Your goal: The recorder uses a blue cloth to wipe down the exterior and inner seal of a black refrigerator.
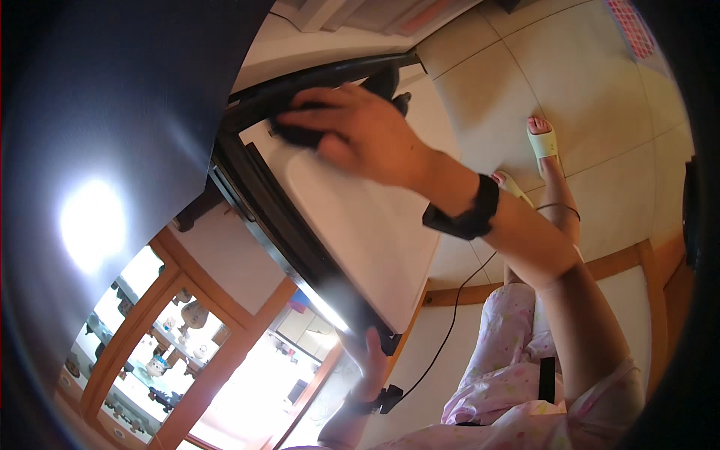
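My right hand [360,132] is shut on a dark, soft-looking thing [298,132], possibly a cloth, blurred and partly hidden under the fingers. It lies against the upper part of a door-like panel with a pale inner face [360,225] and a black rim [292,219]. Black pointed parts stick out beyond the knuckles. Down at the panel's lower corner, my left hand [374,360] holds the edge, thumb up; its other fingers are hidden. Both wrists wear black bands, and a thin black cable [450,315] runs from the left one.
A large dark glossy panel [140,129] with a bright reflection fills the left side. Beyond it stands a lit, wood-framed display cabinet [174,259] with figurines. Tiled floor [607,152] lies under my slippered feet. Pale drawers or boxes [365,17] are at the top.
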